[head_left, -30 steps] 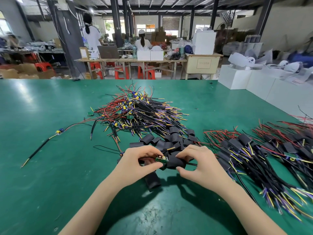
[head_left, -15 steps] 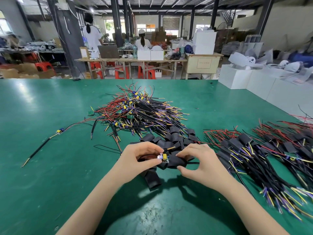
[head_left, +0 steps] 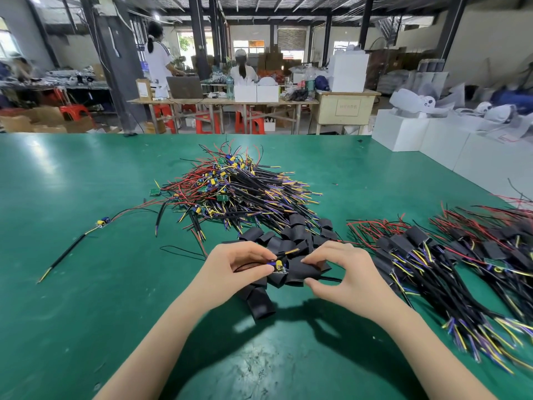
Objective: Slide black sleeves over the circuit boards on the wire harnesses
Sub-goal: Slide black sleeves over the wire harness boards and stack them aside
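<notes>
On the green bench (head_left: 86, 284), a lone wire (head_left: 86, 235) lies left of the wire pile (head_left: 245, 192). Near it, the left hand (head_left: 230, 269) pinches a circuit board (head_left: 278, 267); the right hand (head_left: 343, 272) pinches a black sleeve (head_left: 302, 271). Sleeved wires (head_left: 447, 261) lie right; beyond, a workshop with tables.

Table (head_left: 86, 284): unsleeved harness pile (head_left: 242, 192) centre, far side. Loose sleeves (head_left: 291, 238) heaped just in front of it, touching. Both hands, left hand (head_left: 230, 269) & right hand (head_left: 343, 272), at near edge of sleeves. Single harness (head_left: 83, 238) lies apart, far left. Sleeved harnesses (head_left: 450, 267) spread to right. Workbench (head_left: 225, 102) w/ people behind table.
</notes>
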